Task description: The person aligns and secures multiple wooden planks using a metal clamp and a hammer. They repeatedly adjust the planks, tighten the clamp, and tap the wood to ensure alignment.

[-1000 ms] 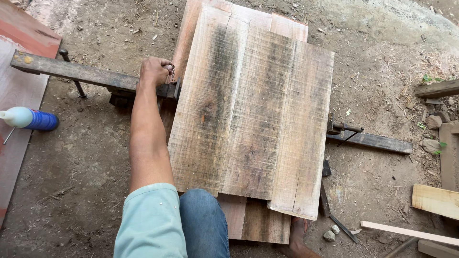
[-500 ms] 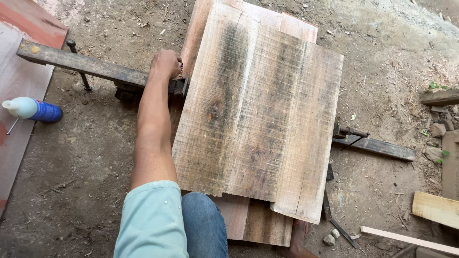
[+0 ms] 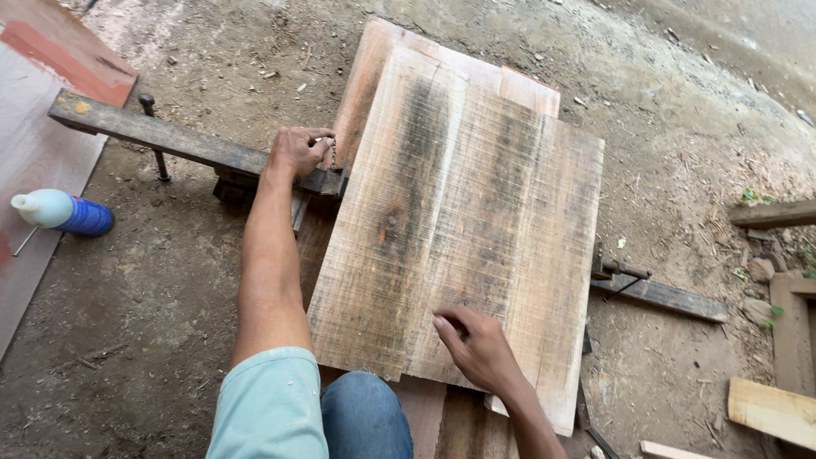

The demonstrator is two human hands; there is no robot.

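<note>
A panel of rough grey-brown boards (image 3: 476, 221) lies on the dirt ground, edge to edge, over other boards. A long bar clamp (image 3: 170, 140) runs under it from upper left to right. My left hand (image 3: 297, 151) is closed on the clamp's screw handle at the panel's left edge. My right hand (image 3: 476, 344) rests on the panel's near part, fingers curled, touching the wood and holding nothing.
A white and blue glue bottle (image 3: 59, 212) lies on its side at left, next to a reddish flat sheet (image 3: 42, 102). The clamp's far end (image 3: 659, 293) sticks out at right. Wood offcuts (image 3: 769, 408) and a frame piece (image 3: 795, 331) lie at right.
My right hand has come into view and settled on the panel's near part. My left hand has stayed on the clamp handle.
</note>
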